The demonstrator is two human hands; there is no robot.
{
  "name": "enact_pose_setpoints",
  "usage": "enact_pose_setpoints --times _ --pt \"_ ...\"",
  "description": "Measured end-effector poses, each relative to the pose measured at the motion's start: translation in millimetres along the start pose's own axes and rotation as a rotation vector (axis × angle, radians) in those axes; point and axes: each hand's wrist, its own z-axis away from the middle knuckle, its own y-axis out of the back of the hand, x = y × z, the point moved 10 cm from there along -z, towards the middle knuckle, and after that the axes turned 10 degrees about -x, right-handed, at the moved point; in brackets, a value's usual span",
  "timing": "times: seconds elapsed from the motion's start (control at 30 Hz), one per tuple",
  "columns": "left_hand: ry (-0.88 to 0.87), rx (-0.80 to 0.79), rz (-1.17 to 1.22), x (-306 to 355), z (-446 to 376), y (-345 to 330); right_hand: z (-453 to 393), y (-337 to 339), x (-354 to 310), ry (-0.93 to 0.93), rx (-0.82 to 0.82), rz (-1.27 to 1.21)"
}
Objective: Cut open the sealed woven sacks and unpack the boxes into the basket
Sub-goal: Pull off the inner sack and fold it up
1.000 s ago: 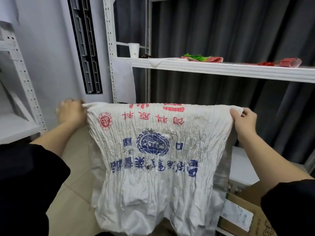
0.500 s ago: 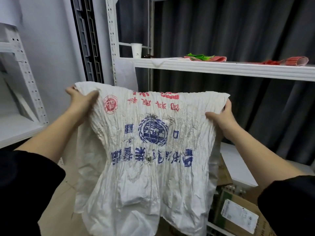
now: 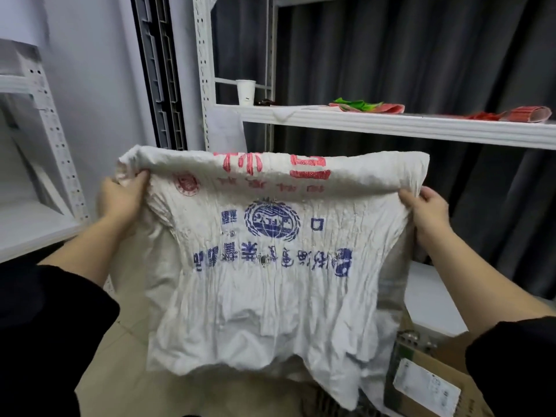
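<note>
A crumpled white woven sack [image 3: 270,296] with upside-down red and blue print hangs flat and limp in front of me. Its top edge is folded over away from me into a roll. My left hand [image 3: 123,197] grips the sack's upper left corner. My right hand [image 3: 428,206] grips its upper right corner. A brown cardboard box [image 3: 427,383] with a white label sits at the lower right, partly behind the sack. No basket shows in this view.
A white metal shelf [image 3: 391,123] crosses behind the sack, carrying a paper cup [image 3: 245,91], green and red wrappers [image 3: 365,106] and a red packet [image 3: 526,114]. Another white rack [image 3: 33,224] stands at the left. Dark curtains hang behind. Tan floor lies below.
Both hands have stayed on the sack's top corners and have rolled its top edge over, so the red print now sits on the fold. The sack came closer to me.
</note>
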Motion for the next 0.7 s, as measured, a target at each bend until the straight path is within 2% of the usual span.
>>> enact_pose_setpoints --times 0.07,0.13,0.17,0.27,0.37,0.43,0.5,0.57,0.63,0.7 --pt "0.134 -0.081 0.247 -15 -3 -15 -1 -12 11 -0.07 -0.081 0.05" --pt "0.163 -0.267 0.467 -13 -5 -46 1 -25 19 -0.126 -0.126 0.042" --pt "0.141 -0.308 0.507 -9 -6 -54 2 -31 20 -0.129 -0.136 0.021" --pt "-0.003 -0.431 0.474 15 -3 -67 4 -36 19 -0.15 -0.107 -0.103" --pt "-0.1 -0.643 0.2 34 18 -80 5 -30 22 -0.191 -0.062 -0.268" --pt "-0.171 -0.616 -0.078 33 20 -75 4 -30 21 -0.189 -0.091 -0.335" --pt "-0.226 -0.474 -0.245 21 0 -65 10 -39 18 -0.193 -0.183 -0.29" --pt "-0.248 -0.342 -0.343 -5 -39 -67 13 -44 17 -0.172 -0.244 -0.045" --pt "-0.244 -0.271 -0.461 3 -29 -65 14 -48 9 -0.078 -0.244 0.282" --pt "-0.204 -0.249 -0.557 24 3 -64 18 -60 -2 -0.005 -0.193 0.502"
